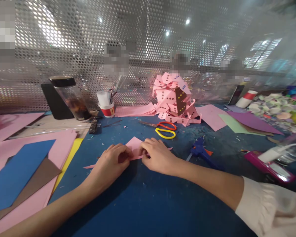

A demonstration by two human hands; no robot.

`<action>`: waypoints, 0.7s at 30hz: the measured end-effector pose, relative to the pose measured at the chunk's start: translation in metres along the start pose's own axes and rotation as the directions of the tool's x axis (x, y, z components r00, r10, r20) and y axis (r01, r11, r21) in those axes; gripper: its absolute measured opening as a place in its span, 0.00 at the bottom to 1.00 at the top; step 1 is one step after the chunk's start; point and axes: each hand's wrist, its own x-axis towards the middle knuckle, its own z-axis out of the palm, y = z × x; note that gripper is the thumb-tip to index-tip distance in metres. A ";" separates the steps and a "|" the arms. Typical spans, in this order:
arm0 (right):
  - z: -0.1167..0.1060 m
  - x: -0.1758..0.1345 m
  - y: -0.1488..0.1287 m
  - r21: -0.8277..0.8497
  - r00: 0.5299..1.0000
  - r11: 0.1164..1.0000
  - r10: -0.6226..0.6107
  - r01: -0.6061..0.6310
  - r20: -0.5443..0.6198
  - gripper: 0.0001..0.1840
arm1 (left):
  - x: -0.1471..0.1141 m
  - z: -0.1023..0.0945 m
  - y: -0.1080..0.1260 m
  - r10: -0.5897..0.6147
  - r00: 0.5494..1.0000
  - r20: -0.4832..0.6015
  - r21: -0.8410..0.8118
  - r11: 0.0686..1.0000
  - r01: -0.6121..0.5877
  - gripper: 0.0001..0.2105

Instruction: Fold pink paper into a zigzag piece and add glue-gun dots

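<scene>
A folded piece of pink paper lies on the blue table between my hands, its peak pointing away from me and thin ends showing past both hands. My left hand has its fingers curled and pinches the paper's left part. From the right, my right hand grips the paper with bent fingers close beside the left. The hands cover much of the paper's lower edge. Just beyond them lie scissors with one red and one yellow handle loop. A blue glue gun rests to the right of my right hand.
Pink sheets with blue paper on top fill the left side. At the back stand a tilted bottle, a paper cup and a heap of dotted pink paper pieces. A magenta toy car sits at right.
</scene>
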 end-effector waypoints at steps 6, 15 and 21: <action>0.000 0.000 -0.001 -0.002 1.000 1.000 -0.027 0.027 -0.010 0.06 | -0.003 -0.003 0.003 0.061 0.998 -0.005 -0.009 0.998 -0.061 0.12; 0.006 0.003 -0.005 0.012 0.997 1.000 0.022 -0.021 -0.075 0.03 | -0.005 -0.005 0.004 0.207 0.978 0.022 0.180 0.961 -0.208 0.12; 0.001 0.004 -0.002 0.075 0.999 0.997 0.026 -0.023 -0.033 0.06 | -0.008 -0.004 0.001 0.235 0.970 0.055 0.215 0.946 -0.241 0.16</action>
